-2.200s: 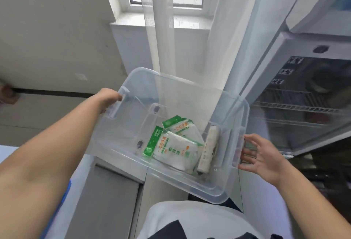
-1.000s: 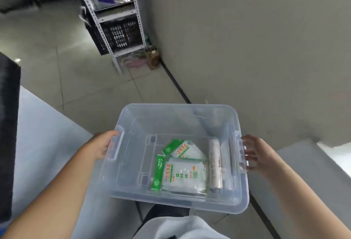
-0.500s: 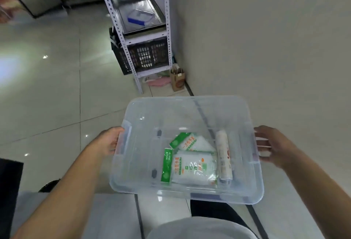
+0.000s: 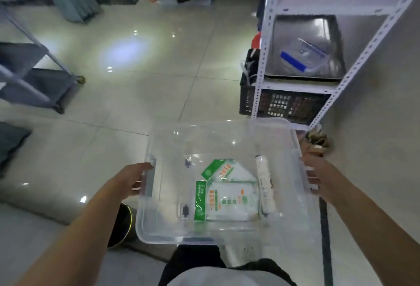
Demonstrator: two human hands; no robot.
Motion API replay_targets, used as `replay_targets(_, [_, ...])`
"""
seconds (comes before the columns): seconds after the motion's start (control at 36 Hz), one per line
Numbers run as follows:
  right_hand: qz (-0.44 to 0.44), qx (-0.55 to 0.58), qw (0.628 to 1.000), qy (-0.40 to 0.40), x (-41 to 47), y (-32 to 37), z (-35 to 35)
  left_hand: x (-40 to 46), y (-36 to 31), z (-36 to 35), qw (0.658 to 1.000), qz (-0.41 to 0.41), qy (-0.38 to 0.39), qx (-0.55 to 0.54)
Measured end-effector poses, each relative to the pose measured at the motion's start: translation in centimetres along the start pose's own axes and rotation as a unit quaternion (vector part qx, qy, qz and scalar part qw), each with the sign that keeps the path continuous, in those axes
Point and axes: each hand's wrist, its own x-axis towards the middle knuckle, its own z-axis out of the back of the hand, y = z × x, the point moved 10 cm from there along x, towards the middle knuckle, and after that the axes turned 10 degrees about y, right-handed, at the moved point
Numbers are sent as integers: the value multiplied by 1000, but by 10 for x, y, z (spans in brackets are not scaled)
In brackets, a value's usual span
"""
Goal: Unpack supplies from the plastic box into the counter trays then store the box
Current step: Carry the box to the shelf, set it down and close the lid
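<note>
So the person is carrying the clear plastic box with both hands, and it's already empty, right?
Not quite. The head view shows both hands, left hand and right hand, carrying the clear plastic box, but it is not empty: two green-and-white packets and a white roll lie in it.
</note>
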Motion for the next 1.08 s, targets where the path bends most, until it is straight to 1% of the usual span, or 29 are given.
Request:
replay_targets(0.11, [0, -64, 998, 30, 65, 94, -78, 41, -37, 58, 998, -4, -34, -46])
replay_targets(0.25, [-16, -128, 990, 58, 149, 187, -171, 105, -93, 118, 994, 36, -65, -83])
replay_targets(0.36, [-18, -134, 990, 50, 206, 260, -230, 164, -155, 160, 991, 41, -65, -113])
replay_targets(0.47, [-16, -125, 991, 43, 237, 333, -269, 206, -242, 188, 993, 34, -54, -97])
replay_targets(0.61, [8, -61, 998, 23, 269, 417, -278, 262, -388, 207, 997, -26, -26, -72])
replay_targets(0.69, [24, -9, 1000, 13, 298, 464, -271, 299, -486, 206, 996, -71, -14, -58])
replay_targets(0.78, [17, 7, 1000, -5, 334, 502, -263, 343, -571, 197, 995, -98, -6, -23])
replay_targets(0.94, [19, 85, 995, -43, 432, 587, -249, 435, -731, 166, 994, -106, 4, 17])
replay_targets(1.08, [16, 138, 987, -79, 514, 644, -233, 505, -846, 139, 993, -92, 35, 58])
